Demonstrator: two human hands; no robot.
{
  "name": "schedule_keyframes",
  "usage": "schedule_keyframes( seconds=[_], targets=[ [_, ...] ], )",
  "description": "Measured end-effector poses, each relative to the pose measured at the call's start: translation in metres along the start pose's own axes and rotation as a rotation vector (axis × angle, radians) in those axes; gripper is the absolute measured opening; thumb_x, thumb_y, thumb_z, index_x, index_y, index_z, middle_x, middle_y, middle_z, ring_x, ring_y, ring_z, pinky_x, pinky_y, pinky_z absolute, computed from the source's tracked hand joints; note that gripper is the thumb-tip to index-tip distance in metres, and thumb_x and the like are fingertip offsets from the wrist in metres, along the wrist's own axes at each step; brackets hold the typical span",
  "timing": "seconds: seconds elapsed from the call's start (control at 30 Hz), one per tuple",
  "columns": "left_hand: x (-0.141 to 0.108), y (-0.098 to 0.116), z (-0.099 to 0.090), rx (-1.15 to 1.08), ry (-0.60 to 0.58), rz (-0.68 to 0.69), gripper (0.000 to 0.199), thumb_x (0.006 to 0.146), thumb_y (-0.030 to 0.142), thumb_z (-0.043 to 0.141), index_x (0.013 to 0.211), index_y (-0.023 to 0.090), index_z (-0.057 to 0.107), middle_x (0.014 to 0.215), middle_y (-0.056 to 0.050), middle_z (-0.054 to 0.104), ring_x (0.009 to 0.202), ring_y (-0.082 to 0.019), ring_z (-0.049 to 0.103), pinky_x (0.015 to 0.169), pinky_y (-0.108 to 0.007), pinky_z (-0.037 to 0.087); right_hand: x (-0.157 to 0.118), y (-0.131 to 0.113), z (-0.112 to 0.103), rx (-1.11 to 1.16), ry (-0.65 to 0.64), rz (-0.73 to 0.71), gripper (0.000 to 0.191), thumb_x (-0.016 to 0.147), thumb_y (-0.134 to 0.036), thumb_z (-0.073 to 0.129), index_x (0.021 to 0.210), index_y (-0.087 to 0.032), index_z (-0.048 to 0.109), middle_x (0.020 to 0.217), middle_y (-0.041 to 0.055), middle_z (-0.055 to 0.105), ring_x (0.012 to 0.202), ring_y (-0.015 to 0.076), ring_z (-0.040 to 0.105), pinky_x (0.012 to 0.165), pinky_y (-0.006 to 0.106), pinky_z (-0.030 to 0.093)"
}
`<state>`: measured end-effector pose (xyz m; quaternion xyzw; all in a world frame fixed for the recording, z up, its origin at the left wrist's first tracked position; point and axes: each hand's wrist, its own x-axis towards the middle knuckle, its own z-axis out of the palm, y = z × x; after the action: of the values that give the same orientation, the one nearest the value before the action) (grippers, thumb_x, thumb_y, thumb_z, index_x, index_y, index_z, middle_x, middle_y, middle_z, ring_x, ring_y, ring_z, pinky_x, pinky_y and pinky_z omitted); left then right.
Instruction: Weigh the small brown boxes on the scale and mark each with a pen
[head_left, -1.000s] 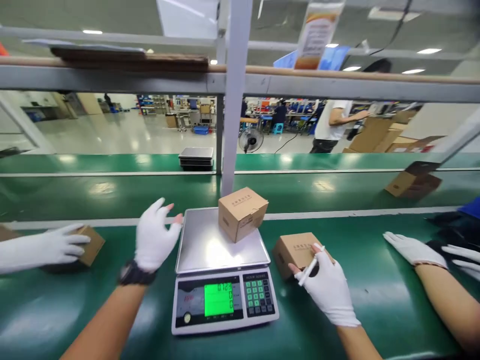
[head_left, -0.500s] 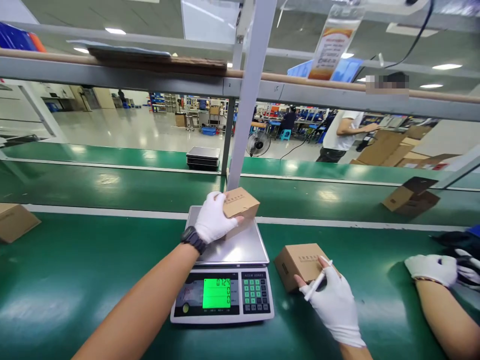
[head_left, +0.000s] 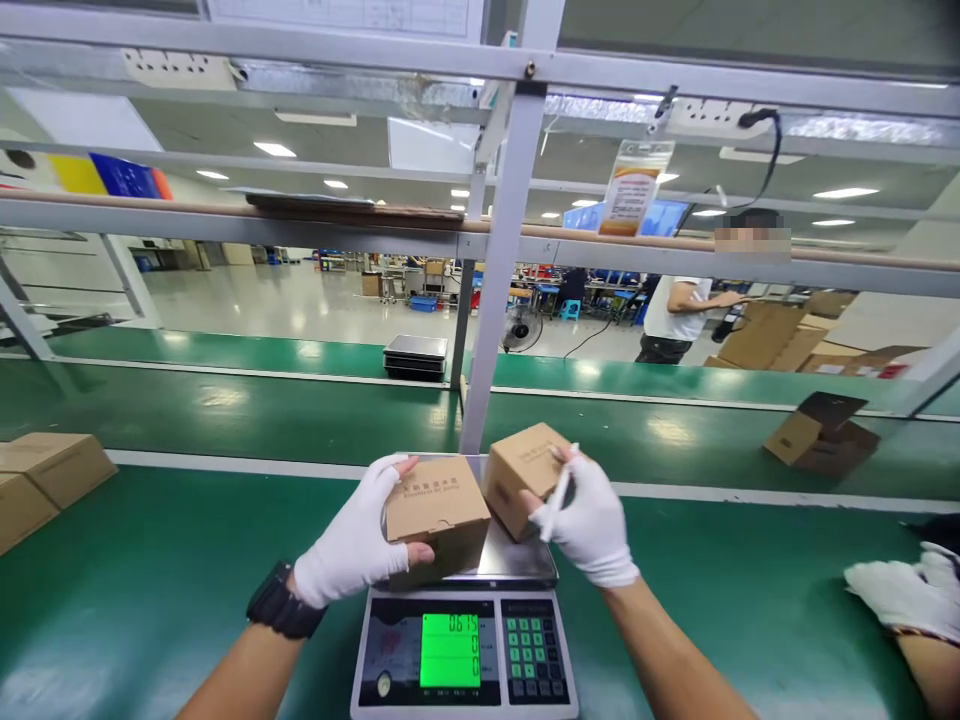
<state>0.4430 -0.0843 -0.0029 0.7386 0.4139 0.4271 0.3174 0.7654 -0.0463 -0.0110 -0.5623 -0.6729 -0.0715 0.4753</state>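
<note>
My left hand (head_left: pixel 352 530), in a white glove with bare fingertips, grips a printed brown cardboard box (head_left: pixel 439 500) over the front left of the scale's metal plate. A second cardboard box (head_left: pixel 529 465) is in my right hand (head_left: pixel 592 520), tilted above the plate's right side. The same hand also keeps a white pen-like stick (head_left: pixel 556 500) between thumb and fingers. Below both boxes stands the digital scale (head_left: pixel 465 655), its green display lit and reading about 0.615. Whether either box rests fully on the plate I cannot tell.
Cardboard boxes (head_left: pixel 56 470) lie at the left on the green work surface (head_left: pixel 187 580). An open box (head_left: pixel 821 435) sits farther back at right. Another person's gloved hand (head_left: pixel 904 595) is at the right edge. A metal post (head_left: pixel 499 260) rises behind the scale.
My left hand has brought its box nearer and to the left. My right hand has lifted the other box from beside the scale to over the plate. The display reading has dropped.
</note>
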Motion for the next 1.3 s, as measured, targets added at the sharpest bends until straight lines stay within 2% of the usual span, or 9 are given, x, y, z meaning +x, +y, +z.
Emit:
schedule_keyframes(
  seconds=[0.07,0.13,0.23,0.33,0.4,0.5,0.63,0.9,1.3],
  targets=[
    [-0.005,-0.004,0.004,-0.076,0.064,-0.044,0.103,0.063,0.057,0.082,0.143,0.021,0.030,0.146,-0.014,0.024,0.135,-0.035,0.027,0.117,-0.051,0.025,0.009,-0.017,0.016,-0.001,-0.097,-0.052,0.075,0.064,-0.054,0.074,0.123,-0.011,0.058,0.112,0.0165,0.060,0.104,0.0309,0.057,0.093,0.044,0.047],
    [-0.009,-0.008,0.008,-0.163,0.139,-0.100,0.106,0.065,0.060,0.080,0.146,0.021,0.024,0.147,-0.015,0.025,0.136,-0.035,0.025,0.117,-0.053,0.021,0.016,-0.030,0.020,0.029,-0.144,-0.080,0.065,0.067,-0.052,0.073,0.118,-0.014,0.061,0.108,0.0148,0.061,0.101,0.0304,0.057,0.090,0.044,0.048],
    [-0.013,-0.012,0.015,-0.345,0.188,-0.170,0.102,0.071,0.058,0.077,0.146,0.018,0.021,0.142,-0.016,0.035,0.133,-0.033,0.033,0.115,-0.048,0.029,0.022,-0.058,0.013,0.258,-0.165,-0.053,0.042,0.084,-0.048,0.059,0.113,-0.018,0.063,0.103,0.0109,0.064,0.099,0.0260,0.059,0.088,0.039,0.047],
    [-0.012,-0.010,0.020,-0.452,0.212,-0.188,0.104,0.068,0.056,0.080,0.145,0.016,0.022,0.139,-0.016,0.040,0.129,-0.031,0.040,0.110,-0.044,0.038,0.026,-0.095,0.013,0.502,-0.511,0.015,0.034,0.095,-0.047,0.044,0.094,-0.019,0.064,0.078,0.0037,0.064,0.074,0.0193,0.061,0.071,0.031,0.048],
    [-0.011,-0.009,0.020,-0.474,0.216,-0.190,0.104,0.067,0.055,0.081,0.145,0.015,0.024,0.137,-0.016,0.042,0.127,-0.031,0.041,0.109,-0.042,0.040,0.031,-0.116,0.022,0.484,-0.667,0.023,0.037,0.095,-0.047,0.042,0.079,-0.019,0.060,0.067,0.0012,0.061,0.066,0.0180,0.058,0.066,0.029,0.045],
    [-0.010,-0.010,0.019,-0.496,0.208,-0.183,0.103,0.067,0.053,0.082,0.145,0.016,0.025,0.137,-0.014,0.043,0.126,-0.029,0.042,0.109,-0.040,0.040,0.041,-0.135,0.040,0.303,-0.625,0.045,0.036,0.095,-0.044,0.043,0.075,-0.018,0.058,0.072,0.0037,0.064,0.074,0.0208,0.060,0.074,0.032,0.042],
    [-0.010,-0.014,0.020,-0.501,0.220,-0.171,0.103,0.067,0.053,0.082,0.145,0.017,0.026,0.140,-0.014,0.039,0.127,-0.030,0.042,0.110,-0.041,0.039,0.047,-0.138,0.053,0.155,-0.617,0.040,0.035,0.094,-0.040,0.042,0.074,-0.018,0.060,0.079,0.0070,0.068,0.078,0.0231,0.061,0.076,0.033,0.041],
    [-0.010,-0.018,0.022,-0.513,0.221,-0.160,0.100,0.068,0.051,0.082,0.145,0.020,0.026,0.143,-0.011,0.036,0.130,-0.030,0.039,0.112,-0.042,0.037,0.046,-0.138,0.056,0.128,-0.612,0.020,0.036,0.094,-0.041,0.041,0.073,-0.018,0.061,0.082,0.0076,0.069,0.079,0.0228,0.062,0.076,0.032,0.041],
    [-0.010,-0.016,0.021,-0.444,0.239,-0.171,0.099,0.068,0.054,0.081,0.144,0.020,0.028,0.144,-0.011,0.035,0.132,-0.030,0.036,0.114,-0.042,0.034,0.045,-0.138,0.057,0.101,-0.597,0.079,0.037,0.093,-0.039,0.042,0.071,-0.018,0.062,0.082,0.0089,0.069,0.080,0.0238,0.063,0.077,0.032,0.042]
  ],
)
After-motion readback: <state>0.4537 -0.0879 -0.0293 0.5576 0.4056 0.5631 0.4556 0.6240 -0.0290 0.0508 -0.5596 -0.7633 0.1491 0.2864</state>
